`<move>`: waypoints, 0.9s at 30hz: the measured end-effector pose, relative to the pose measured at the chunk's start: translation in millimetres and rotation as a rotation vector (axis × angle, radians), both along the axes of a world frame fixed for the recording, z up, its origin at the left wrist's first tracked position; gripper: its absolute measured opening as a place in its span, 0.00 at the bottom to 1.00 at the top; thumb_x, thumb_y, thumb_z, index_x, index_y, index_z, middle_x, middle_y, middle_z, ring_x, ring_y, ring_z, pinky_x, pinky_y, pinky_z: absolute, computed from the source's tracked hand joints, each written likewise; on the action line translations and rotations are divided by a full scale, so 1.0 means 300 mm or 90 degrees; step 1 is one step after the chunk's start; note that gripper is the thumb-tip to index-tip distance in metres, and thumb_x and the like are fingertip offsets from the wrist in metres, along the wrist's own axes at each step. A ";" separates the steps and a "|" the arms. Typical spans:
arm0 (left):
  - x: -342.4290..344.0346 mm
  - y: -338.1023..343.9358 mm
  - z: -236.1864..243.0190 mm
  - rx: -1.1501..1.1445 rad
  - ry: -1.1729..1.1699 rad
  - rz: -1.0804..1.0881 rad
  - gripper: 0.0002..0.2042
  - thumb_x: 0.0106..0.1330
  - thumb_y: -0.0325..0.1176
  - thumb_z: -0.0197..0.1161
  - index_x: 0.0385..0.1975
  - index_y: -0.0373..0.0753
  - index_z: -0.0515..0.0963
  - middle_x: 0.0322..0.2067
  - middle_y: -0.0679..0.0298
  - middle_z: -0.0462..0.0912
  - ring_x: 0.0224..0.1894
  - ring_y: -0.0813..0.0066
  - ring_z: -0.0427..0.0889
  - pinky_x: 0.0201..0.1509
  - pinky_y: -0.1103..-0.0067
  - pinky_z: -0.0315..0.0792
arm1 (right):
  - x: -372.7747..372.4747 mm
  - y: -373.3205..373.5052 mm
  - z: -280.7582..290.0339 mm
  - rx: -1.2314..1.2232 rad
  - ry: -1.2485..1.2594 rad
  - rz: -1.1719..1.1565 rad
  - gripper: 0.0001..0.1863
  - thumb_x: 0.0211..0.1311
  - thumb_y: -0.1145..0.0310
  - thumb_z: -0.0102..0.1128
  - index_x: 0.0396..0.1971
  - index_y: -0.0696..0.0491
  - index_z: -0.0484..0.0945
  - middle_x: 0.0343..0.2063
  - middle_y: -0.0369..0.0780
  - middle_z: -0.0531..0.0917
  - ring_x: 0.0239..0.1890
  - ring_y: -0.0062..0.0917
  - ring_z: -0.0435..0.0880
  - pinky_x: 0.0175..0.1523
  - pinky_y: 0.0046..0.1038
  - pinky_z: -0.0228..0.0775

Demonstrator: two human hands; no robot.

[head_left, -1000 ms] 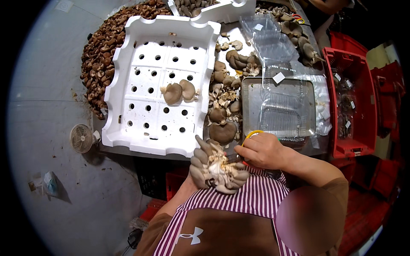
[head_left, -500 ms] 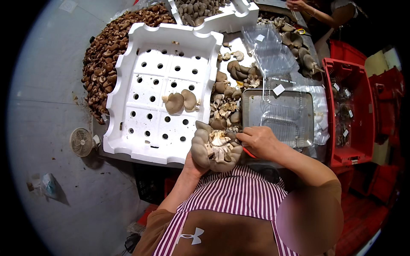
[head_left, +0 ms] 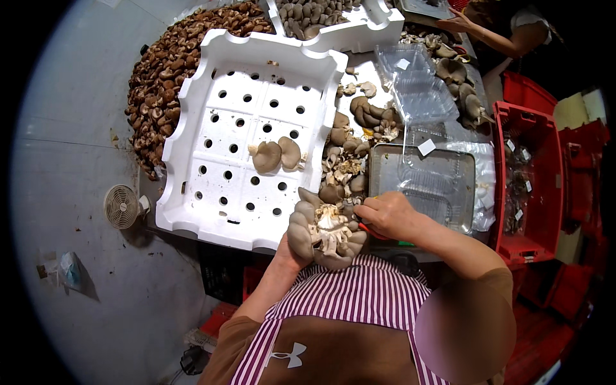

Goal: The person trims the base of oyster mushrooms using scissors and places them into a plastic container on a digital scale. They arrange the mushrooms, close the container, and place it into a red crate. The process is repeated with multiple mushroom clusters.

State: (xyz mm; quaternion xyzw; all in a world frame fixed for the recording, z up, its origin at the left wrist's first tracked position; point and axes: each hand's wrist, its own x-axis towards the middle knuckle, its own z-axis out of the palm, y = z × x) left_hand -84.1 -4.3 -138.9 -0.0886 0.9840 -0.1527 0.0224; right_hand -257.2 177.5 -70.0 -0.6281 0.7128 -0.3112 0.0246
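Head view, sole view.

Item: one grey-brown mushroom cluster (head_left: pixel 328 234), held in front of the apron (head_left: pixel 359 289), pale stem side up, just beyond the crate's near edge. Its underside is out of sight.

Left hand (head_left: pixel 292 251): grasping the cluster from below and the left; most fingers hidden behind the caps.

Right hand (head_left: pixel 390 215): clenched around a tool (head_left: pixel 364 226) at the cluster's right side. Only a red-orange sliver shows; its kind, and whether it touches the stems, cannot be told.

White foam crate (head_left: pixel 221 135): perforated floor, two mushrooms (head_left: pixel 266 156) inside.

Loose mushrooms (head_left: pixel 339 136): between crate and metal tray (head_left: pixel 385 165); nearest ones partly covered by the held cluster.

Clear plastic container (head_left: pixel 427 192): at the tray, outline hard to trace.

Red crate (head_left: pixel 545 167): at right; contents of its labelled packs (head_left: pixel 516 173) too dark to identify.

Second foam crate (head_left: pixel 359 35): cut off by the upper edge.

Co-worker's hand (head_left: pixel 454 22): upper right; body lost in shadow.
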 end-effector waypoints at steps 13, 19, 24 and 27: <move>-0.045 -0.053 0.149 -0.078 -0.017 -0.185 0.27 0.68 0.40 0.44 0.63 0.29 0.62 0.37 0.71 0.67 0.31 0.84 0.64 0.29 0.89 0.59 | -0.074 -0.042 -0.017 -0.023 -0.042 0.053 0.15 0.45 0.68 0.68 0.36 0.51 0.80 0.23 0.36 0.74 0.25 0.31 0.79 0.27 0.33 0.71; -0.058 -0.023 0.191 -0.227 -0.053 -0.106 0.27 0.68 0.40 0.44 0.60 0.25 0.65 0.31 0.74 0.61 0.29 0.86 0.61 0.25 0.89 0.55 | -0.074 -0.058 -0.023 -0.011 -0.022 0.087 0.13 0.50 0.68 0.65 0.37 0.51 0.79 0.21 0.36 0.75 0.24 0.32 0.80 0.28 0.35 0.73; -0.101 -0.043 0.206 -0.154 0.056 -0.069 0.23 0.67 0.34 0.44 0.53 0.21 0.71 0.25 0.75 0.59 0.24 0.88 0.60 0.24 0.89 0.55 | -0.047 -0.052 -0.051 0.022 -0.205 0.044 0.09 0.54 0.68 0.65 0.35 0.53 0.80 0.21 0.43 0.79 0.24 0.38 0.82 0.28 0.39 0.73; -0.142 -0.033 0.268 -0.363 -0.039 -0.096 0.24 0.64 0.37 0.46 0.52 0.24 0.73 0.27 0.75 0.61 0.26 0.87 0.62 0.21 0.88 0.55 | -0.066 -0.055 -0.054 0.053 -0.342 -0.016 0.14 0.59 0.61 0.67 0.39 0.54 0.81 0.25 0.48 0.81 0.27 0.45 0.82 0.29 0.41 0.72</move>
